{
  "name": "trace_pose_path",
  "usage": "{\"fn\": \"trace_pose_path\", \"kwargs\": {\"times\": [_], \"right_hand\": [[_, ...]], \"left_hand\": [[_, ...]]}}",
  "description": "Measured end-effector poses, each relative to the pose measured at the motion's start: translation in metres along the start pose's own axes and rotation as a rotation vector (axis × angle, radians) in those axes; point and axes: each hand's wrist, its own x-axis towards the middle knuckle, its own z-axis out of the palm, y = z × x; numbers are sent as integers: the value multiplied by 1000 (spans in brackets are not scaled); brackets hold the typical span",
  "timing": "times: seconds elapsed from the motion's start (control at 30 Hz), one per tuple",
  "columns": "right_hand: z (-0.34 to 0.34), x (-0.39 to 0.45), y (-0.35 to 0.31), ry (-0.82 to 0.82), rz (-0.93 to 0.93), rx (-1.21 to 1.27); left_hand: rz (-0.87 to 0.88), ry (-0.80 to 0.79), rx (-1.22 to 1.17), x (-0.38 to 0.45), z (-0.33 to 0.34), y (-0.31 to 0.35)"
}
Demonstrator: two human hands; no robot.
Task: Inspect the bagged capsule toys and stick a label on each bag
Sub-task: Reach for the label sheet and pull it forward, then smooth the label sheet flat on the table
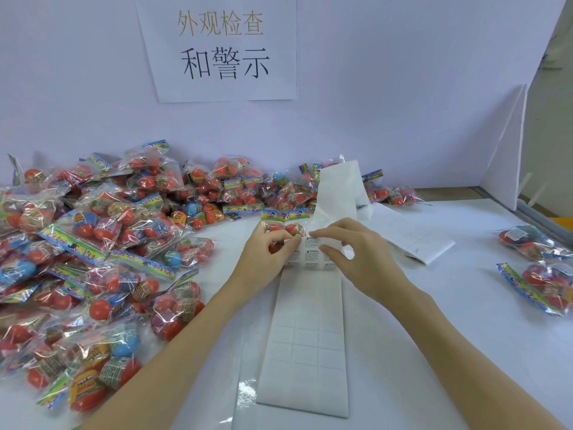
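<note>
While the left hand [263, 252] grips a bag [283, 226] over the label strip [305, 330] mid-table, the right hand [356, 252] pinches a label [311, 245], which could crease or stick crooked if the loose bag shifts.

A pale wall [387, 88] stood behind a white table [449, 321]. A paper sign [217, 48] with big letters hung on it. A white board [505, 156] leaned nearby.
</note>
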Motion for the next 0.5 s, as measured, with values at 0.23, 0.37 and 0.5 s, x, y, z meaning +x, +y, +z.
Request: {"fn": "trace_pose_path", "kwargs": {"times": [0.23,0.37,0.5], "right_hand": [[-6,3,-2,20,-142,-118],[-5,2,-4,7,-135,-92],[-6,2,-5,5,-109,-38]], "left_hand": [[-7,7,-35,0,0,3],[-13,8,-51,-1,0,6],[-28,3,-61,-2,0,5]]}}
